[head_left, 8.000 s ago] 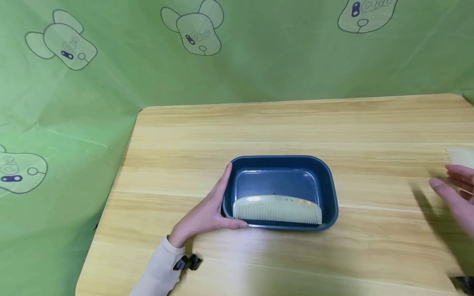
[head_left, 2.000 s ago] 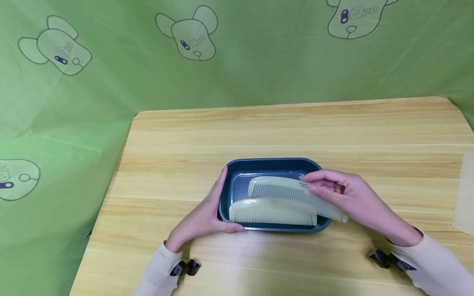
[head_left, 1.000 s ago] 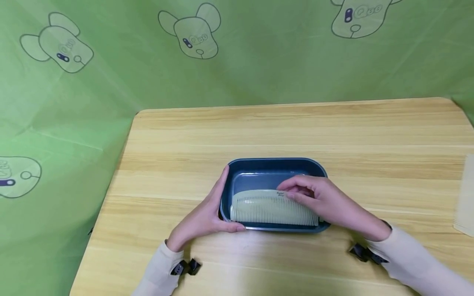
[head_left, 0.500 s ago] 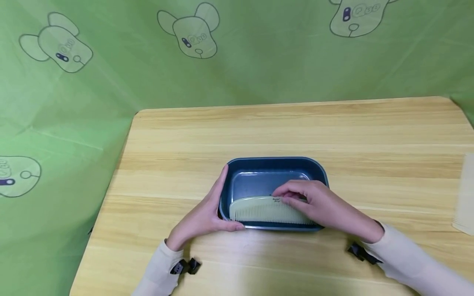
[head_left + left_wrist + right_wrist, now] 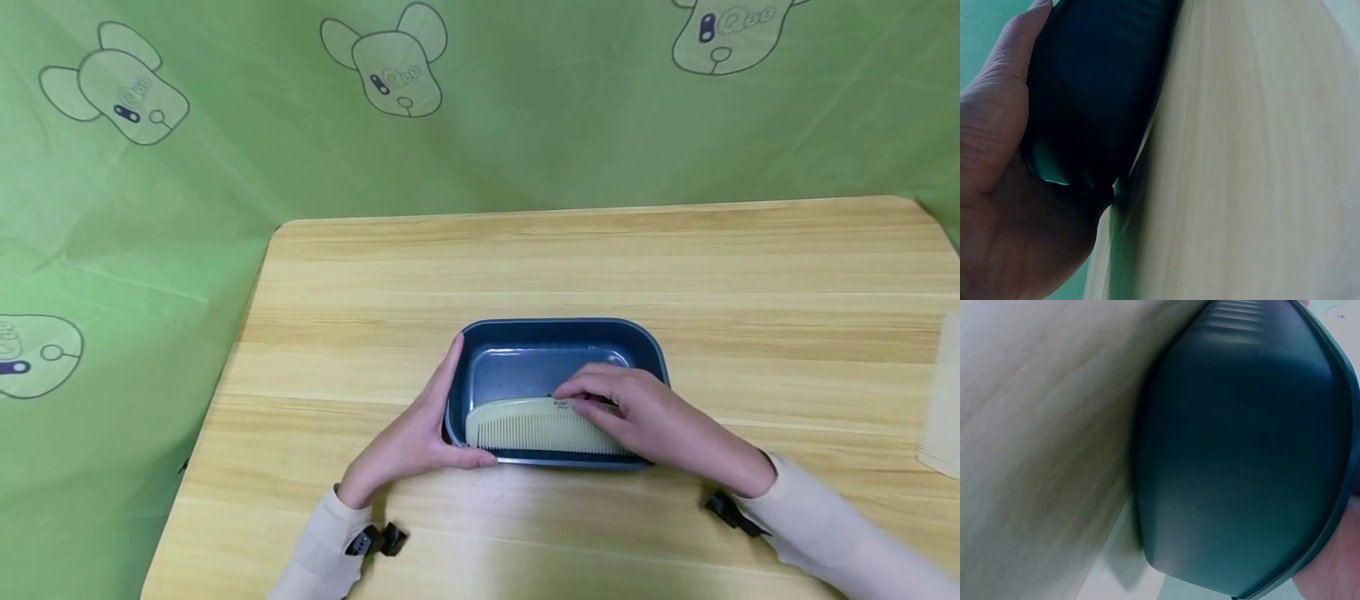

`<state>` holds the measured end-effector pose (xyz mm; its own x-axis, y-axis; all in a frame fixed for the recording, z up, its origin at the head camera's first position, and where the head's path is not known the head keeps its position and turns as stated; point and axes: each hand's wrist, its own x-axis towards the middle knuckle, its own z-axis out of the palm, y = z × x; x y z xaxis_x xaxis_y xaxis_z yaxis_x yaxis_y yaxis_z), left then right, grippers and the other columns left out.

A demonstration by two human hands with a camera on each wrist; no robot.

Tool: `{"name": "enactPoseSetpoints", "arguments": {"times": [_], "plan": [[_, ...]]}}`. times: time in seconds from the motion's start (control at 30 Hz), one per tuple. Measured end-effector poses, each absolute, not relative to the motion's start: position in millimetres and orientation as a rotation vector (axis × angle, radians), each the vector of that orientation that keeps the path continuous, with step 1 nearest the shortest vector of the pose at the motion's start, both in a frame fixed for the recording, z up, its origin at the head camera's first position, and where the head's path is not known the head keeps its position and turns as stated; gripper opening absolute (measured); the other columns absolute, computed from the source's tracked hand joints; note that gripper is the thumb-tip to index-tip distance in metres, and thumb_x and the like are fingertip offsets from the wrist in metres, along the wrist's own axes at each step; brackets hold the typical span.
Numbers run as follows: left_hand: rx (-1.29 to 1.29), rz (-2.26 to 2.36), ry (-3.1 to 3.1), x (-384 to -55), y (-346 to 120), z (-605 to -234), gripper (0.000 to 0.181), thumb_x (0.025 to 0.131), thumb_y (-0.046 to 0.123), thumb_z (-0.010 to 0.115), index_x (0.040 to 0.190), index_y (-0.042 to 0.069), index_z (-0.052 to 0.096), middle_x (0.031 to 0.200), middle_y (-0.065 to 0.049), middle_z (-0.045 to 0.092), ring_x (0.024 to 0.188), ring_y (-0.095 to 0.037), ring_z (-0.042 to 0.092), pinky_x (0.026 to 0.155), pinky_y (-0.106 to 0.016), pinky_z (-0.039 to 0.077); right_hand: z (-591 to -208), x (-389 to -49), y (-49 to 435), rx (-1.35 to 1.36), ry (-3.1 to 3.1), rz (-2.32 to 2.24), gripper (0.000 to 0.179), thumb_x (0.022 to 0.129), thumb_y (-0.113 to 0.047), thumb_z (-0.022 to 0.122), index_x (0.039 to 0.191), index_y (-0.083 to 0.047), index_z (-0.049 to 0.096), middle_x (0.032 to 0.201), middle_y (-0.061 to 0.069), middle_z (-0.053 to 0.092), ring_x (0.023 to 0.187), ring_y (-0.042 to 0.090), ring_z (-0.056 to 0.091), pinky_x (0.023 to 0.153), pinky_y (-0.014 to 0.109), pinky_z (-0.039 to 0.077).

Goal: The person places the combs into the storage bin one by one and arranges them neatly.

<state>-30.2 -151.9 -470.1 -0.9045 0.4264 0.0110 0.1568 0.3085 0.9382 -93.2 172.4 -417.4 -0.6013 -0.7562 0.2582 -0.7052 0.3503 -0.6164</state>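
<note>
A dark blue rectangular tray [image 5: 551, 367] sits on the table. My left hand [image 5: 420, 433] grips its left end, thumb along the front rim and fingers against the left side; the left wrist view shows the palm [image 5: 997, 206] against the tray's corner. Inside, along the front wall, lies a pale green comb [image 5: 525, 423], teeth toward me, with small dark lettering on its spine. My right hand [image 5: 637, 412] reaches over the tray's right end and pinches the comb's spine with thumb and fingertips. That hand hides the comb's right end. Another comb beneath it is covered from sight.
Another pale comb-like piece [image 5: 943, 400] lies at the right edge of the head view, partly cut off. The wooden table [image 5: 375, 275] ends at the back and left, where a green printed cloth [image 5: 525, 150] hangs. A black wrist device [image 5: 375, 540] sits at each cuff.
My right hand has come from the far right with a second comb and lowered it over the first one in the tray. The left hand has kept its place. Almost nothing differs over the last half second.
</note>
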Motion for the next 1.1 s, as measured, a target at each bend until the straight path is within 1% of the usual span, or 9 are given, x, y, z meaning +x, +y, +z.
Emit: {"name": "enactPoseSetpoints", "arguments": {"times": [0.1, 0.23, 0.4, 0.53, 0.6, 0.7, 0.87, 1.0, 1.1], "plan": [[0.53, 1.625, 2.349, -30.0, -151.3, -469.3, 0.147, 0.081, 0.028, 0.1, 0.175, 0.03, -0.013, 0.182, 0.006, -0.003, 0.166, -0.02, 0.006, 0.128, -0.058, 0.019, -417.9, -92.0, 173.0, -1.385, 2.538, -1.06, 0.034, 0.096, 0.007, 0.078, 0.121, -0.016, 0.081, 0.116, -0.012, 0.075, 0.107, 0.012, 0.071, 0.088, 0.039, 0.058], [0.522, 1.623, 2.35, -29.7, -151.1, -468.7, 0.147, 0.081, 0.028, 0.1, 0.175, 0.032, -0.013, 0.182, 0.006, -0.004, 0.166, -0.019, 0.005, 0.129, -0.058, 0.018, -417.8, -90.6, 173.3, -1.391, 2.555, -1.034, 0.033, 0.097, 0.005, 0.079, 0.122, -0.017, 0.08, 0.117, -0.013, 0.074, 0.108, 0.01, 0.069, 0.09, 0.04, 0.057], [0.517, 1.626, 2.339, -28.8, -151.1, -467.8, 0.147, 0.082, 0.03, 0.1, 0.175, 0.033, -0.014, 0.182, 0.007, -0.004, 0.166, -0.018, 0.006, 0.129, -0.056, 0.018, -417.1, -89.4, 173.4, -1.382, 2.567, -1.044, 0.032, 0.097, 0.004, 0.078, 0.122, -0.016, 0.079, 0.12, -0.012, 0.073, 0.113, 0.013, 0.068, 0.092, 0.042, 0.057], [0.518, 1.624, 2.341, -28.9, -151.2, -467.8, 0.147, 0.081, 0.029, 0.1, 0.175, 0.032, -0.014, 0.182, 0.007, -0.004, 0.165, -0.019, 0.006, 0.129, -0.056, 0.019, -416.3, -89.5, 174.8, -1.331, 2.576, -1.098, 0.033, 0.096, 0.005, 0.079, 0.123, -0.013, 0.077, 0.122, -0.01, 0.073, 0.115, 0.014, 0.066, 0.089, 0.035, 0.056], [0.52, 1.621, 2.347, -29.6, -151.0, -468.0, 0.147, 0.081, 0.028, 0.1, 0.175, 0.032, -0.013, 0.182, 0.007, -0.004, 0.165, -0.019, 0.006, 0.129, -0.057, 0.019, -415.7, -90.0, 175.9, -1.298, 2.571, -1.144, 0.034, 0.096, 0.006, 0.078, 0.123, -0.014, 0.077, 0.123, -0.01, 0.072, 0.114, 0.013, 0.065, 0.088, 0.029, 0.054], [0.521, 1.612, 2.358, -29.6, -150.6, -467.8, 0.147, 0.081, 0.027, 0.1, 0.175, 0.032, -0.012, 0.182, 0.006, -0.004, 0.166, -0.019, 0.006, 0.129, -0.058, 0.019, -415.6, -89.6, 177.5, -1.257, 2.562, -1.216, 0.036, 0.097, 0.007, 0.077, 0.123, -0.018, 0.078, 0.122, -0.01, 0.073, 0.112, 0.012, 0.066, 0.09, 0.022, 0.052], [0.522, 1.594, 2.377, -29.2, -150.1, -467.1, 0.147, 0.081, 0.027, 0.1, 0.175, 0.031, -0.013, 0.182, 0.006, -0.005, 0.166, -0.019, 0.004, 0.129, -0.058, 0.018, -413.2, -87.4, 178.8, -1.197, 2.538, -1.372, 0.039, 0.098, 0.01, 0.074, 0.122, -0.019, 0.078, 0.12, -0.006, 0.074, 0.109, 0.013, 0.068, 0.095, 0.019, 0.051], [0.522, 1.586, 2.388, -29.3, -149.9, -467.8, 0.149, 0.08, 0.027, 0.101, 0.175, 0.027, -0.013, 0.182, 0.005, -0.006, 0.166, -0.02, 0.002, 0.129, -0.057, 0.017, -410.5, -85.4, 180.0, -1.132, 2.534, -1.485, 0.041, 0.099, 0.012, 0.071, 0.122, -0.021, 0.078, 0.12, -0.007, 0.075, 0.115, 0.013, 0.068, 0.101, 0.019, 0.05], [0.526, 1.593, 2.382, -29.9, -150.5, -468.7, 0.149, 0.08, 0.026, 0.101, 0.175, 0.029, -0.014, 0.182, 0.005, -0.006, 0.166, -0.02, 0.003, 0.129, -0.057, 0.018, -409.3, -84.2, 182.2, -1.091, 2.541, -1.551, 0.043, 0.098, 0.014, 0.07, 0.121, -0.021, 0.078, 0.122, -0.006, 0.074, 0.117, 0.013, 0.067, 0.102, 0.019, 0.049]]}}
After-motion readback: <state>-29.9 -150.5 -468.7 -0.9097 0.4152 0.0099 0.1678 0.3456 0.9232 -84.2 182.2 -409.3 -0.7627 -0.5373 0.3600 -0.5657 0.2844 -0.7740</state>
